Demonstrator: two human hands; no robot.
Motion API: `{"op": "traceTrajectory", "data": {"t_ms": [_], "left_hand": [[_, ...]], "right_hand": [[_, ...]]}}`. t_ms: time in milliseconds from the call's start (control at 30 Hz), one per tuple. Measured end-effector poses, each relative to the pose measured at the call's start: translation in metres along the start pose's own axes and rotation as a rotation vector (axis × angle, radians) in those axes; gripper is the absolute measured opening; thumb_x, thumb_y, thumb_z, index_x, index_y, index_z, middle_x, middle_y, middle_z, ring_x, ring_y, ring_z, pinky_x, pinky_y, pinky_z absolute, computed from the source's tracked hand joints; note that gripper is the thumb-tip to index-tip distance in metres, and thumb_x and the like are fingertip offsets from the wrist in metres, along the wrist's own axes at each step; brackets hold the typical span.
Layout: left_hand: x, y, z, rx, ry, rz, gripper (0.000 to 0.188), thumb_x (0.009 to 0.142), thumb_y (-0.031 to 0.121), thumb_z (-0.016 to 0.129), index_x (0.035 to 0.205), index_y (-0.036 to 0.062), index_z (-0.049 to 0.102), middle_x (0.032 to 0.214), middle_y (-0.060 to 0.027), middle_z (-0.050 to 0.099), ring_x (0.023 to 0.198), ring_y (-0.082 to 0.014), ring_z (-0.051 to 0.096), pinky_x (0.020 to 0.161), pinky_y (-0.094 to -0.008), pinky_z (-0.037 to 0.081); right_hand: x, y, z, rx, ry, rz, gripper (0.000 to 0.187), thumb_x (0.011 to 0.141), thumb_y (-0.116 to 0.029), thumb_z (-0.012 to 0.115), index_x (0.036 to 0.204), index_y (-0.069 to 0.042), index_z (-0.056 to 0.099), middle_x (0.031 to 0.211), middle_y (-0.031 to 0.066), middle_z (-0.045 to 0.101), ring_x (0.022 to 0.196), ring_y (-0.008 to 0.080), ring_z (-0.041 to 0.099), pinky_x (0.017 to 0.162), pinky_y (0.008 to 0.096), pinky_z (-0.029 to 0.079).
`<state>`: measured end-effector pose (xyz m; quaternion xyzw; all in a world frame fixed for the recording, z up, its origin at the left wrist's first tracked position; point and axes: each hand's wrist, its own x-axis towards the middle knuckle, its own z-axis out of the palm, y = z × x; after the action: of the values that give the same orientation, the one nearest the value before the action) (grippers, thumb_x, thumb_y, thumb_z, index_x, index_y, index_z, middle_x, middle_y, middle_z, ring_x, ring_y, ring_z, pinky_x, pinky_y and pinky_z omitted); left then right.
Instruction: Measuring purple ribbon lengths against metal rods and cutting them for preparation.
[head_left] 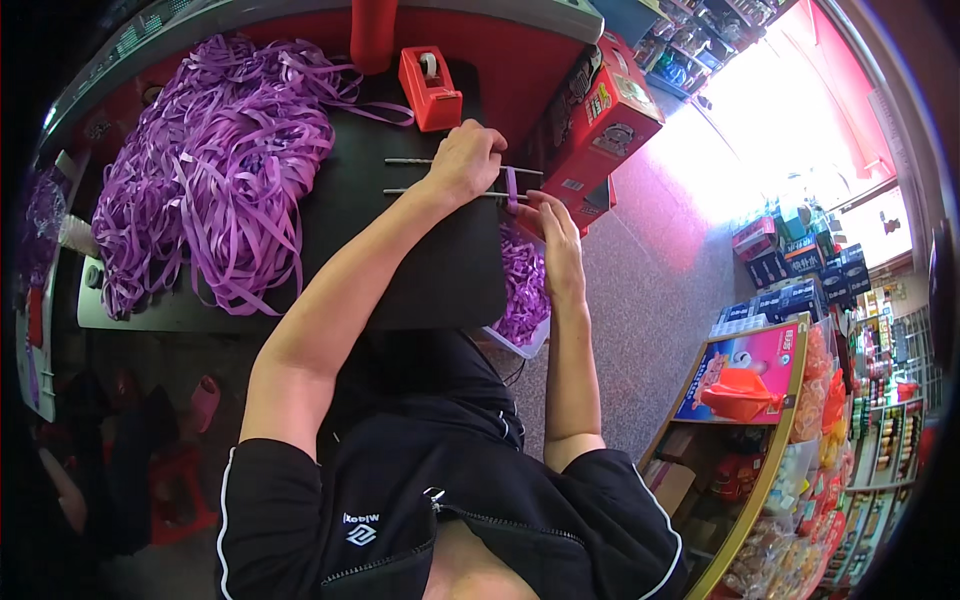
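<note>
Two thin metal rods (405, 191) stick out side by side, roughly parallel, over the right part of a black tabletop (400, 270). A strip of purple ribbon (512, 186) loops across both rods near their right ends. My left hand (466, 160) lies over the rods, left of the strip, with its fingers curled; what they pinch, if anything, is hidden. My right hand (557, 232) is at the near end of the strip, its fingertips closed against ribbon and the nearer rod. Its thumb is mostly hidden.
A big heap of purple ribbon (215, 170) covers the table's left side. A red tape dispenser (432, 90) stands beyond my left hand, and a red box (605, 115) to the right. Below the table edge, a white bin (535, 345) holds purple ribbon (522, 290). Shelving (770, 450) stands at right.
</note>
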<state>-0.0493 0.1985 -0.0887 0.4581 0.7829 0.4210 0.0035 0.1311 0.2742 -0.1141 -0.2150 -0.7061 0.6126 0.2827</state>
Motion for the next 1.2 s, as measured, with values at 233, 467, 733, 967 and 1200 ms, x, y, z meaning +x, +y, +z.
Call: {"op": "traceTrajectory", "data": {"t_ms": [233,467,733,967,1200], "left_hand": [[-0.040,0.015,-0.039,-0.214,-0.037,-0.040,0.023,0.090,0.008,0.050,0.104,-0.0044,0.064,0.082,-0.0152,0.068,0.079,-0.0232,0.067,0.074,-0.0320,0.053],[-0.058,0.032,-0.034,-0.826,-0.400,-0.479,0.026,0.096,0.014,0.048,0.119,0.0016,0.053,0.102,-0.0092,0.064,0.087,-0.0154,0.063,0.078,-0.0321,0.051],[-0.053,0.059,-0.012,-1.467,-0.492,-0.842,0.087,0.091,0.059,0.047,0.152,0.0150,0.002,0.147,-0.0295,0.023,0.133,-0.0330,0.027,0.115,-0.0479,0.006],[-0.054,0.039,0.004,-1.886,-0.377,-0.642,0.092,0.091,0.062,0.045,0.150,0.0254,-0.015,0.151,-0.0351,0.007,0.140,-0.0375,0.019,0.114,-0.0517,-0.004],[-0.062,0.029,0.005,-1.952,-0.345,-0.555,0.089,0.091,0.064,0.042,0.151,0.0256,-0.011,0.150,-0.0368,-0.005,0.143,-0.0419,0.004,0.113,-0.0511,-0.009]], "right_hand": [[-0.006,-0.001,0.011,-0.046,0.019,-0.025,0.034,0.100,-0.024,0.043,0.121,0.001,0.055,0.105,0.0112,0.068,0.096,0.0122,0.060,0.086,0.0261,0.044],[-0.001,-0.007,0.004,0.082,0.047,0.056,0.032,0.098,-0.021,0.045,0.116,0.002,0.057,0.099,0.0127,0.070,0.090,0.0133,0.062,0.080,0.0248,0.045],[0.007,-0.013,-0.007,0.285,-0.024,0.178,0.033,0.098,-0.027,0.049,0.117,0.000,0.056,0.099,0.0148,0.069,0.084,0.0138,0.064,0.071,0.0230,0.047],[-0.001,-0.012,-0.001,0.253,0.008,0.120,0.032,0.098,-0.026,0.050,0.114,-0.001,0.059,0.100,0.0138,0.069,0.081,0.0132,0.063,0.069,0.0235,0.047],[-0.001,-0.052,0.022,-0.601,0.131,-0.270,0.026,0.094,-0.022,0.057,0.110,-0.004,0.067,0.086,0.0160,0.067,0.074,0.0175,0.064,0.066,0.0317,0.048]]}}
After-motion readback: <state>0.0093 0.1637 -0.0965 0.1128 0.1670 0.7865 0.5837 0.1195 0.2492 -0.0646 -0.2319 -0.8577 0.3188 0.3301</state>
